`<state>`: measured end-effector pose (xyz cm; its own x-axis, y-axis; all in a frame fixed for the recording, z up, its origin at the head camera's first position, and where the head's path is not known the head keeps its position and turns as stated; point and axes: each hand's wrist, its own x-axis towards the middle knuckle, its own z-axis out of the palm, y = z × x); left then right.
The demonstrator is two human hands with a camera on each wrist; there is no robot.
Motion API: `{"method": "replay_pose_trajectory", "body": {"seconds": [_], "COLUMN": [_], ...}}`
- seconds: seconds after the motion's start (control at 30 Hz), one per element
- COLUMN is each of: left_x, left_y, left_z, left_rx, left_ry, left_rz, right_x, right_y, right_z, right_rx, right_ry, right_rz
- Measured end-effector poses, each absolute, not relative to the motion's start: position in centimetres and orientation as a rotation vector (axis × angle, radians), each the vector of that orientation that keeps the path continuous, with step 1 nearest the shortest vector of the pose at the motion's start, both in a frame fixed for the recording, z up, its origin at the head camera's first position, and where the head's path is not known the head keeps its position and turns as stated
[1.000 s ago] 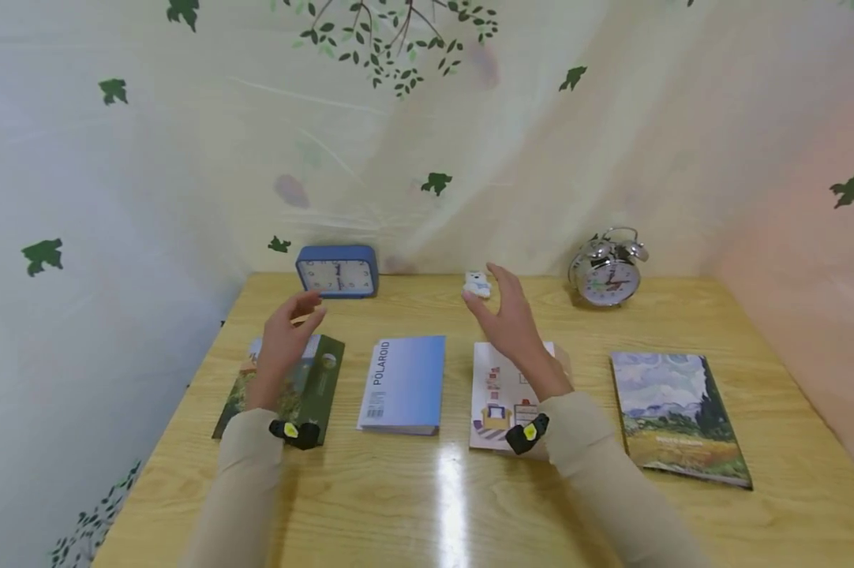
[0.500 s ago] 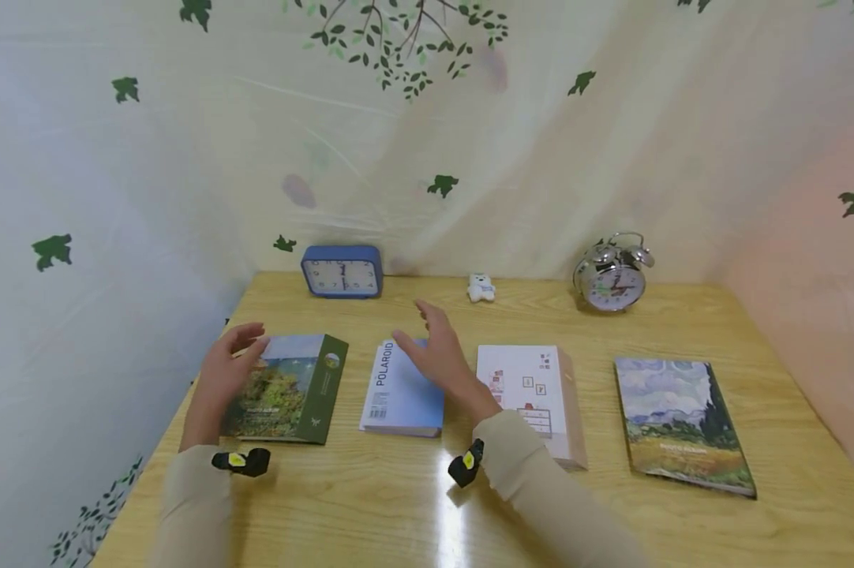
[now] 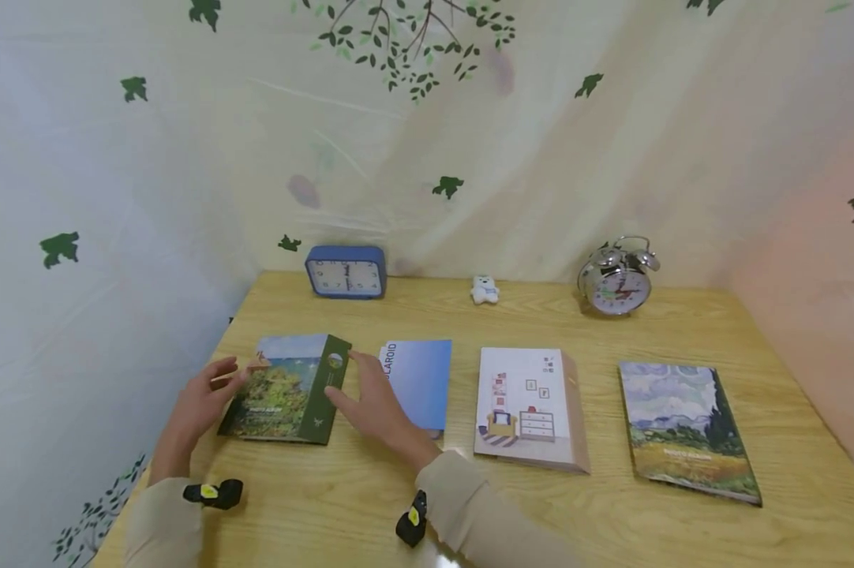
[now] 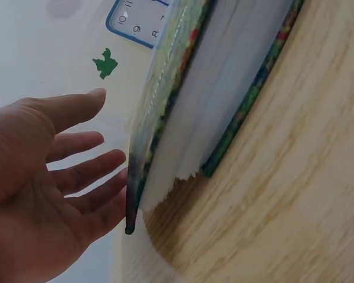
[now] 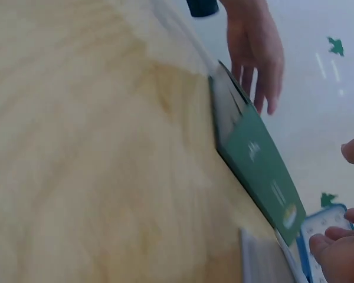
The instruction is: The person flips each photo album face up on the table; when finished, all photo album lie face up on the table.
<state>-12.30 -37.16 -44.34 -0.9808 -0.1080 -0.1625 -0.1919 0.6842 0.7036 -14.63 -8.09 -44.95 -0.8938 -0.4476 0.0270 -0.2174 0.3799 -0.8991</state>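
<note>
A thick green photo album [image 3: 281, 394] with a painted landscape cover lies at the left of the table in the head view. At its left edge is my left hand [image 3: 198, 402], fingers loosely extended. In the left wrist view those fingertips come up to the edge of the album's cover [image 4: 159, 100]; whether they touch it I cannot tell. My right hand [image 3: 377, 406] hovers by the green spine, thumb and fingers spread apart and holding nothing. Beneath that hand lies a blue Polaroid album [image 3: 427, 379], partly hidden. The right wrist view shows the green spine [image 5: 262, 162] too.
To the right lie a white album [image 3: 519, 402] with furniture drawings and another landscape-covered album [image 3: 686, 426]. Along the back stand a blue clock [image 3: 346, 272], a small white bear figure [image 3: 485, 289] and a silver twin-bell alarm clock [image 3: 617, 280]. A patterned curtain hangs behind.
Both hands have moved left and toward the person. The right hand has passed from above the white album, over the Polaroid album, to the green album's spine. The albums have stayed in place.
</note>
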Motion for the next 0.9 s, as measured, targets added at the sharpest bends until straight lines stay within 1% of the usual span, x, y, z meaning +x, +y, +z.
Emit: {"method": "replay_pose_trajectory", "body": {"seconds": [0.23, 0.53, 0.73, 0.9], "left_x": [-12.7, -13.2, -13.0, -12.7], "left_y": [-36.6, -35.9, -35.4, -34.9], "left_z": [-44.7, -44.7, -44.7, -44.5], "left_rx": [-0.235, -0.244, -0.244, -0.184], "left_ry": [2.763, 2.701, 2.663, 2.672], "left_rz": [1.057, 1.098, 1.207, 1.238], "right_x": [-12.6, -11.4, -11.2, -11.2], "right_y": [-10.4, -12.2, -12.7, -12.6], "right_z": [-46.1, -46.5, -46.9, -46.9], "right_rx": [-0.536, -0.454, -0.303, -0.198], "right_ry": [2.355, 2.370, 2.292, 2.209], "right_rz": [-1.442, -1.374, -1.545, -1.700]}}
